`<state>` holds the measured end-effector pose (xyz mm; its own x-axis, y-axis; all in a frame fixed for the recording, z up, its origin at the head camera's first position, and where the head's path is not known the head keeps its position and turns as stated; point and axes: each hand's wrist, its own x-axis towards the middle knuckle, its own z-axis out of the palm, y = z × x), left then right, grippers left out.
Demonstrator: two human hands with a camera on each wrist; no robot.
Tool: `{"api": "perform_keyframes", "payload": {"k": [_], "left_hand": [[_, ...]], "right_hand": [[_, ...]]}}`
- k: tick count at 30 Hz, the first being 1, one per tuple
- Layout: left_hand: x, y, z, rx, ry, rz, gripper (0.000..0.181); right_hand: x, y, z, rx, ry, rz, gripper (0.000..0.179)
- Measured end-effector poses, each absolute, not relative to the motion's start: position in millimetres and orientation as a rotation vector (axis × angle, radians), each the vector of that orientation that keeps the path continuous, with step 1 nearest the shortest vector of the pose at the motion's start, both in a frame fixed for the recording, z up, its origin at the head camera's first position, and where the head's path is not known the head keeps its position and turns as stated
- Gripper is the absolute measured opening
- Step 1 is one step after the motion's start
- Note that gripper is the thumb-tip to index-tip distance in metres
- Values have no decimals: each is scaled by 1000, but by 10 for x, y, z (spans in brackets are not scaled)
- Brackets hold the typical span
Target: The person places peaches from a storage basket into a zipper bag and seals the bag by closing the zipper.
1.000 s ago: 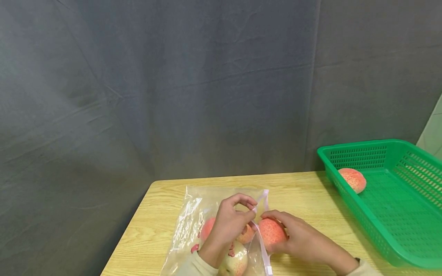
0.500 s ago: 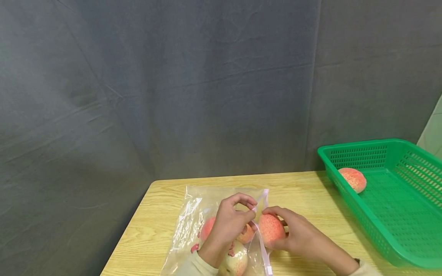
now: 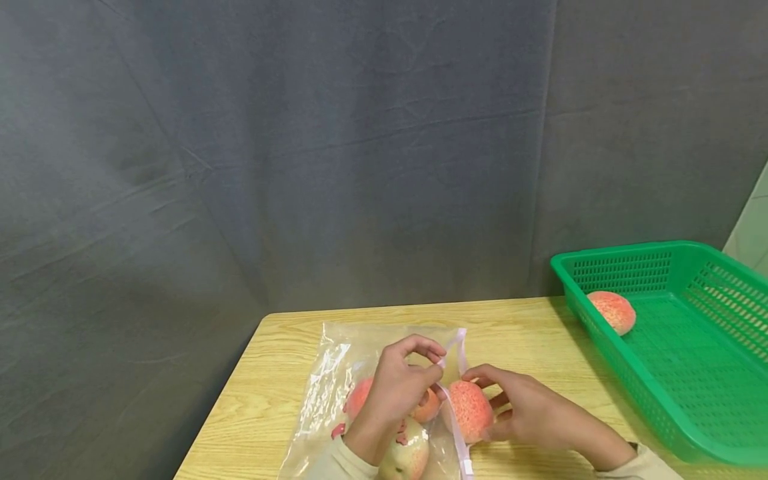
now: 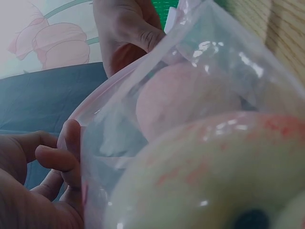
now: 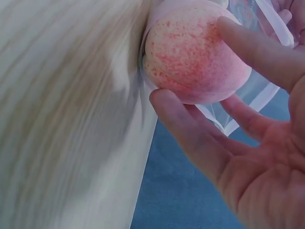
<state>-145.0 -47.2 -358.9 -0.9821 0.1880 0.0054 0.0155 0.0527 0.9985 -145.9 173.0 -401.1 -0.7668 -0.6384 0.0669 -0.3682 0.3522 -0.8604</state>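
A clear zip bag (image 3: 336,363) with a lilac rim lies on the table, several peaches (image 3: 408,457) inside it. My left hand (image 3: 405,380) pinches the upper edge of its mouth between thumb and fingers, lifting it apart from the lower edge. At the mouth sits a pink-red peach (image 3: 472,410), partly behind the lilac strip. My right hand (image 3: 528,410) is behind this peach, thumb and fingers spread and fairly straight, fingertips right at its near side (image 5: 198,52). Through the plastic, the left wrist view shows the pink peach (image 4: 186,95) just inside the rim.
A green slotted basket (image 3: 645,390) stands on the right, holding one peach (image 3: 612,312) near its left wall. The wooden table (image 3: 228,407) has its far edge against a grey curtain (image 3: 372,167). A white slider (image 3: 468,467) sits at the rim's near end.
My right hand's grip has loosened and its fingers have drawn back toward the peach's right side. The peach has shifted slightly left, deeper into the mouth. My left hand stays in place.
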Motion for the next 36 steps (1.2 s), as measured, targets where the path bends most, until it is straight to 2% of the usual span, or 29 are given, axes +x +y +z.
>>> {"api": "perform_keyframes", "payload": {"k": [5,12,20,27,36], "left_hand": [[-1444,-461,-3602,218,2177,2074,23],[-1416,-455,-3618,192,2146,2070,26],[-1399,-459,-3621,209,2146,2062,27],[-1403,-458,-3616,188,2166,2055,25],[-1427,-446,-3600,188,2200,2060,21]], "right_hand": [[-1463,1704,-4033,-905,2416,-1343,58],[-1446,1613,-4052,-867,2471,-1358,65],[-1402,1517,-4055,-849,2508,-1348,60],[-1412,1574,-4026,-805,2459,-1346,62],[-1467,1704,-4040,-867,2489,-1290,34]]}}
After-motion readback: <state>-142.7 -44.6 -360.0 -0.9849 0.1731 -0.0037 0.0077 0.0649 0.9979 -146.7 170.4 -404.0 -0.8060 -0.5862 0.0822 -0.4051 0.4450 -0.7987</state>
